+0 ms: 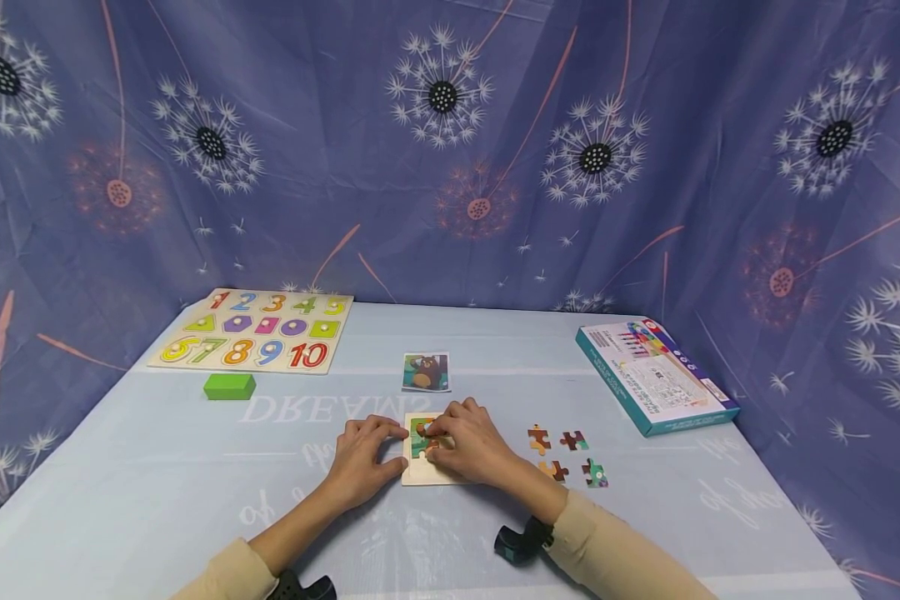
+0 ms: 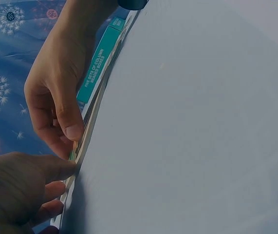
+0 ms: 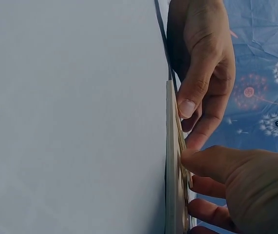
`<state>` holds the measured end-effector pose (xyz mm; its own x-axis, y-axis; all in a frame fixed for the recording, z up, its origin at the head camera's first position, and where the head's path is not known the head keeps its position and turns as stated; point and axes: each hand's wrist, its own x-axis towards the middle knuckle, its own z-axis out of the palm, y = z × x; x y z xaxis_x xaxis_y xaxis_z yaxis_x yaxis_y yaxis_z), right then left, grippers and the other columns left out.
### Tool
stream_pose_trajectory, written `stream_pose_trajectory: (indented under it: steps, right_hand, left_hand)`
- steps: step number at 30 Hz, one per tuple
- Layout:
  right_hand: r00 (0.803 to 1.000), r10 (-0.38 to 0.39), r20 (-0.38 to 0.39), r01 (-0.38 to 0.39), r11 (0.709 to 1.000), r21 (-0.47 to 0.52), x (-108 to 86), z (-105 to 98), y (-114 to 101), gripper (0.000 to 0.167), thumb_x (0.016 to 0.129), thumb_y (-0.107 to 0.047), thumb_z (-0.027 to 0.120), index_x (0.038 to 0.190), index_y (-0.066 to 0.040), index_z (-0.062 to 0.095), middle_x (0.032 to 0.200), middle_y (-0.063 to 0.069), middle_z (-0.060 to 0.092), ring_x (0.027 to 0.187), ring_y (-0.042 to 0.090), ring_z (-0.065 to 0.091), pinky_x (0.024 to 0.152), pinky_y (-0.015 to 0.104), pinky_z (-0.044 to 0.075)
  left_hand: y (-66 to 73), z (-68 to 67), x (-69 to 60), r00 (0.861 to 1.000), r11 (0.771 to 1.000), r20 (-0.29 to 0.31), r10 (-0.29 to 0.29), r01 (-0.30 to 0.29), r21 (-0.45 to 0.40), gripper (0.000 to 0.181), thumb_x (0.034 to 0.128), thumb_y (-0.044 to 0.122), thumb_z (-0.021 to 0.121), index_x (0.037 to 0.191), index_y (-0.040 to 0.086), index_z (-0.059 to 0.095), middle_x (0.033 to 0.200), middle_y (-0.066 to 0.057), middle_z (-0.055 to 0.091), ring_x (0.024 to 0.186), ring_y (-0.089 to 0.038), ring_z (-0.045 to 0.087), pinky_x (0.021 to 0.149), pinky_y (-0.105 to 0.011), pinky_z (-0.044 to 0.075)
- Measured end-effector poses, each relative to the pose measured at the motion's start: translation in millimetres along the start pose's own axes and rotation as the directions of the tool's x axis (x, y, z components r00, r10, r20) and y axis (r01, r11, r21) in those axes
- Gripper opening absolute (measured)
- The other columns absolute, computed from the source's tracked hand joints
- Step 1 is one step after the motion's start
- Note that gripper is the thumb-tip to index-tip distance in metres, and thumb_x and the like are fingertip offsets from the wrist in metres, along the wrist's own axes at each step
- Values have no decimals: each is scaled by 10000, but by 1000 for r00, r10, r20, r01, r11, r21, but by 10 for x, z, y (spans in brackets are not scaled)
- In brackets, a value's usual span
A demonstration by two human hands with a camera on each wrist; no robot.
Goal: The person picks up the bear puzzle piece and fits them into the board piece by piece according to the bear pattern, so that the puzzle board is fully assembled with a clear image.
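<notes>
Puzzle board [image 1: 426,476] lies square-on, long axis unclear

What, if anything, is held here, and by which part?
The left hand only touches the wooden jigsaw board at its left edge; whether the right hand, over that board, pinches a jigsaw piece cannot be told.

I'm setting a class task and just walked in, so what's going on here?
A person is working on a small jigsaw board. Their left grip touches its left edge, and their right grip is over the picture pieces in it; whether it pinches one is hard to tell. Four loose pieces lie to the right, so the jigsaw looks unfinished. A bear card lies just beyond the board.
</notes>
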<state>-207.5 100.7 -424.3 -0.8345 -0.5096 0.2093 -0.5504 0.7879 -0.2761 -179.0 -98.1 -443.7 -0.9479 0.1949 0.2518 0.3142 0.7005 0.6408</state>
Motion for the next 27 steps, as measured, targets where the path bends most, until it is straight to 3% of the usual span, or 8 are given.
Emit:
stream_pose_trajectory:
  steps: [27]
  right_hand:
    - [1000,1,-1,-1,1000,-13,2,14,-1,255,795,-408,711,994,-248,710,994,-41,601,896,137,448,813,347,367]
  left_hand:
    - [-1,6,0,1000,1000,-18,2,-2,-13,296,710,155,743,998,142,677,1113,-16,602,1038,-236,427,863,-468,287]
